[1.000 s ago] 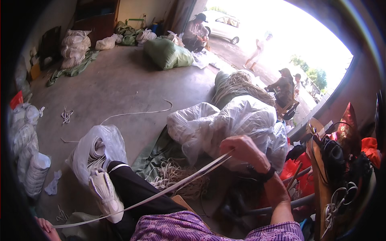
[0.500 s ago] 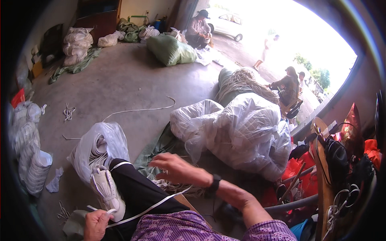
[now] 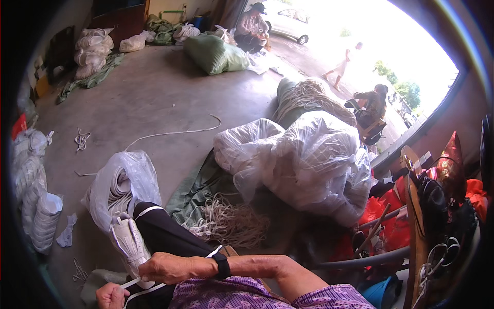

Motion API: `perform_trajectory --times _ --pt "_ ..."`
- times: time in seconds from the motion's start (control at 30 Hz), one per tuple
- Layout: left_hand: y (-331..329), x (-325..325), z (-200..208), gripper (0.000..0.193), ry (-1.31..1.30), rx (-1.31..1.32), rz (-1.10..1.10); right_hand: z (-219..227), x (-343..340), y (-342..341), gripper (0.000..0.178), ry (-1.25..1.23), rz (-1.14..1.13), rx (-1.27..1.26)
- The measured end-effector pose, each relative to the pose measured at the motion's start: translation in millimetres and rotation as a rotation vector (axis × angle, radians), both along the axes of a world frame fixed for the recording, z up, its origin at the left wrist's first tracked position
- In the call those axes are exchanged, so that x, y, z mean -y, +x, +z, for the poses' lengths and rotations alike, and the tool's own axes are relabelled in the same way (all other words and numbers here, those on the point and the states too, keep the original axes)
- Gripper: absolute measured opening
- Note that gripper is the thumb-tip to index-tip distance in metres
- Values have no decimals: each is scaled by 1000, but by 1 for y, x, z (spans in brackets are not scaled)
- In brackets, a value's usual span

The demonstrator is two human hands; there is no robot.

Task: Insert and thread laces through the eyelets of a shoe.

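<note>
A white sneaker-like shoe upper rests along my black-trousered leg, at the mouth of a clear plastic bag that holds stacked white shoe parts. My left hand, low at the picture's edge, is closed on a white shoelace. Beside the shoe's lower end, my right hand pinches the same lace, which stretches between the two hands; its fingertips are partly hidden. Another stretch of lace curves below my hands. White cord also crosses my knee.
A heap of loose laces lies on green cloth to the right of my leg. Large stuffed plastic bags stand beyond it. Stacked white shoe parts line the left side. Tools and red bags crowd the right. Several people are near the doorway.
My right hand has swung down and left from above my knee to the lace beside the shoe, uncovering the lace heap. My left hand has shifted slightly left and down.
</note>
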State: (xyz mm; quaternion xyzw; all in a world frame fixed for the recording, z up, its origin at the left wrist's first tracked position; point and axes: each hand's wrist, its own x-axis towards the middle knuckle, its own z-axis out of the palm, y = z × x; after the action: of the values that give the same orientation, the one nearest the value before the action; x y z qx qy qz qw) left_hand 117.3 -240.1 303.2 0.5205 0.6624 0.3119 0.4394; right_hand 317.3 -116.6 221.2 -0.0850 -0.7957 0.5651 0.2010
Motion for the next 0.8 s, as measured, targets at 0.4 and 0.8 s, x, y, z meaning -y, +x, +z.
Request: perform_trajectory --times 0.4,0.8 --pt "-31 44 -39 25 17 -443 166 -45 7 -5 12 117 -225 97" --pt "23 -9 -47 32 350 -328 -33 -43 20 -32 8 267 -131 110"
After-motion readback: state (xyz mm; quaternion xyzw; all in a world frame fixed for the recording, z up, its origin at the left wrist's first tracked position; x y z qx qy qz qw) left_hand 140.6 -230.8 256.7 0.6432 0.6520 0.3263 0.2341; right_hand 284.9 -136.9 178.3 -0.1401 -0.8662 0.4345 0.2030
